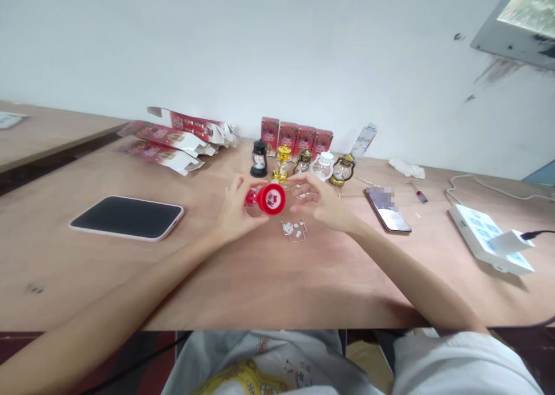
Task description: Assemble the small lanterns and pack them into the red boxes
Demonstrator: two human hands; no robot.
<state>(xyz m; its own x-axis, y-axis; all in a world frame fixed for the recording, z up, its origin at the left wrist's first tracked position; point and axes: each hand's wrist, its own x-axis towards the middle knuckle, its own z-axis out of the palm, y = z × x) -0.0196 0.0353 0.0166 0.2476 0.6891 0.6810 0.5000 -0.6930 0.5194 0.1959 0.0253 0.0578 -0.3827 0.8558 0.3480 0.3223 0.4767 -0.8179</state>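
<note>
A small red lantern (273,199) lies tipped in my left hand (237,209), its round base turned toward me. The fingers and thumb of that hand wrap round its body. Close by on the right is my right hand (319,203), fingers spread and slightly curled, with nothing seen in it. Below the hands, small white parts and thin wires (295,229) lie on the table. Behind them stand a black lantern (259,159), a gold lantern (282,165), a white lantern (322,165) and bronze-coloured lanterns (342,170).
Red boxes (287,137) stand along the wall, and flattened cartons (173,143) lie at the back left. A tablet (127,217) is on the left. To the right are a phone (387,210), a screwdriver (419,192), white tissue (406,168) and a power strip (489,239) with cables.
</note>
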